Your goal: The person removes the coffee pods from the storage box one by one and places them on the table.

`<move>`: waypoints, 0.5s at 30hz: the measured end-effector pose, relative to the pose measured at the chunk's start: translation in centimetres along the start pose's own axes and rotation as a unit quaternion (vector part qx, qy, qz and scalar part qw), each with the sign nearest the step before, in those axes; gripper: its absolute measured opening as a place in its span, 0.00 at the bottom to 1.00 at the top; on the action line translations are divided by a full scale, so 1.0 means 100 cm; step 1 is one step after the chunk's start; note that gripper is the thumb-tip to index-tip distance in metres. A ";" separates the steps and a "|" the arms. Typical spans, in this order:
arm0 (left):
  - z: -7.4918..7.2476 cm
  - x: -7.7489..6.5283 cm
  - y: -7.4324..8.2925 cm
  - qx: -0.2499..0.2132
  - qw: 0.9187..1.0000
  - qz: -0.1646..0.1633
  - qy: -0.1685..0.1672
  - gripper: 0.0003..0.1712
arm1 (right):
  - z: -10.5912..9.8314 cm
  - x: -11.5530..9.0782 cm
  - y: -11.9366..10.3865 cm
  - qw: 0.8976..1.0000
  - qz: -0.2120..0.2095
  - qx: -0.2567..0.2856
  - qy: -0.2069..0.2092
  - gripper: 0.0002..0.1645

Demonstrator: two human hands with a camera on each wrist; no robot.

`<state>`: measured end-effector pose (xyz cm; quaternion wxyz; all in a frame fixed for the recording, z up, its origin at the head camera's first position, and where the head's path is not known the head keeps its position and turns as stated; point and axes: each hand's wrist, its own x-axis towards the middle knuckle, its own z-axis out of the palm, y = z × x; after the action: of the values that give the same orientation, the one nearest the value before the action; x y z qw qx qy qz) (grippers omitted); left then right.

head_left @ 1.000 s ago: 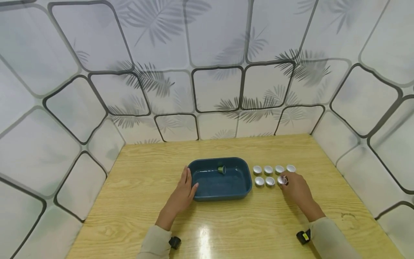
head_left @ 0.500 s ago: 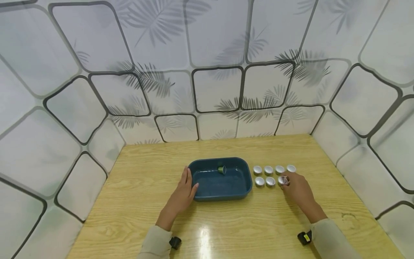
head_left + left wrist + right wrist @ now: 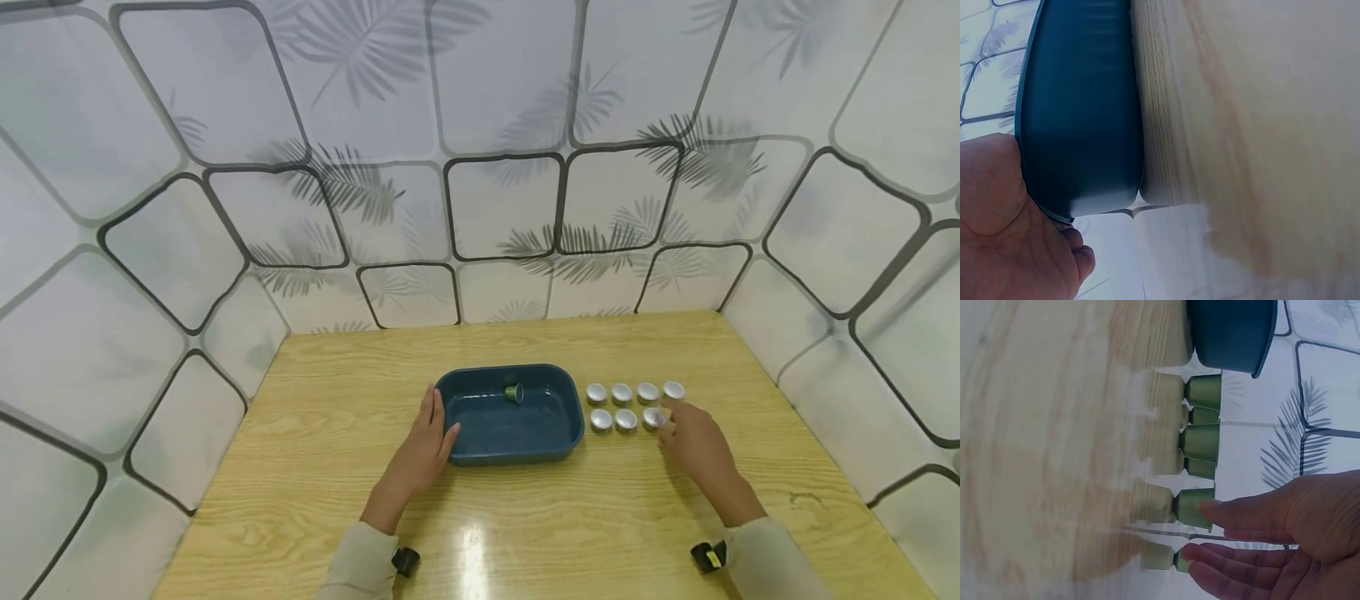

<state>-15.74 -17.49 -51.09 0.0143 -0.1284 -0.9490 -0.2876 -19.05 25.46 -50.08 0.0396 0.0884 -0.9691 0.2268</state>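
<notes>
Green coffee capsules with silvery round tops stand in two rows right of a dark blue rectangular dish (image 3: 480,454). My right hand (image 3: 699,446) is beside the rightmost front-row capsule (image 3: 652,417), thumb and fingers spread apart. In the right wrist view, the thumb tip overlaps that green capsule (image 3: 1194,507); whether they touch I cannot tell. My left hand (image 3: 422,446) holds the dish's left end, thumb over the rim and fingers along the outer wall. Its palm (image 3: 997,231) lies against the dish corner in the left wrist view. One capsule (image 3: 513,393) lies on its side inside the dish.
The back row holds several capsules, the rightmost one (image 3: 673,390) just beyond my right fingers. All stand on a wood-grain table (image 3: 570,533). Patterned cloth walls (image 3: 502,208) enclose its back and sides.
My right hand has let go of the rightmost front-row capsule and drawn slightly to the right, its fingers parting. The left hand and dish have stayed in place.
</notes>
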 end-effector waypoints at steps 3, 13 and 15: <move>0.000 0.000 0.000 0.000 1.000 0.000 -0.001 0.41 | -0.003 -0.003 -0.003 1.000 -0.002 -0.009 -0.005 0.38; -0.001 -0.001 0.001 -0.003 1.000 -0.002 -0.002 0.41 | -0.010 -0.009 -0.010 1.000 -0.002 -0.011 -0.006 0.38; -0.001 -0.002 0.001 -0.003 1.000 -0.002 -0.001 0.41 | -0.011 -0.009 -0.014 1.000 -0.003 -0.010 0.001 0.36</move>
<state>-15.57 -17.50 -50.95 0.0124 -0.1269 -0.9483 -0.2908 -17.83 24.85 -48.62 0.0424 0.0904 -0.9710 0.2171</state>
